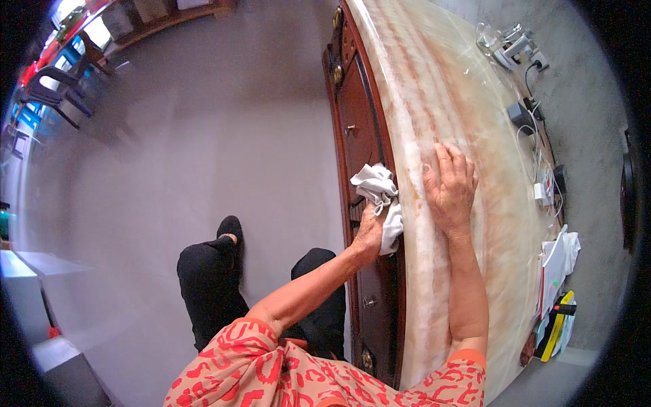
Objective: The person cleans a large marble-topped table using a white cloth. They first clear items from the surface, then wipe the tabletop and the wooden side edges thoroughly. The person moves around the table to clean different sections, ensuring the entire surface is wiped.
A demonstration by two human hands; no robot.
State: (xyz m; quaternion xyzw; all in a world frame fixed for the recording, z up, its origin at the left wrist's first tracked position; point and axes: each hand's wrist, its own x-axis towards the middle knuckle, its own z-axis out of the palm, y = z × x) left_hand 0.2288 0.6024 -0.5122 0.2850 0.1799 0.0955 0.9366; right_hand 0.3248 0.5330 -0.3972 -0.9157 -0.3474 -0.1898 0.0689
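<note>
My left hand (369,230) grips a crumpled white cloth (376,182) against the front of a dark red-brown wooden cabinet (363,115). Part of the cloth hangs down beside the wrist, and it hides most of the fingers. On the cabinet's marbled cream and orange top (424,88) rests my right hand (451,186), palm down near the front edge, with the fingers stretched out and nothing held in them.
Along the back of the top lie white cables and a dark adapter (520,117), with glassware (489,39) farther off. Papers and a yellow-black object (557,329) lean at the near right. Dark chairs (57,91) stand far left; pale boxes (24,292) sit at lower left.
</note>
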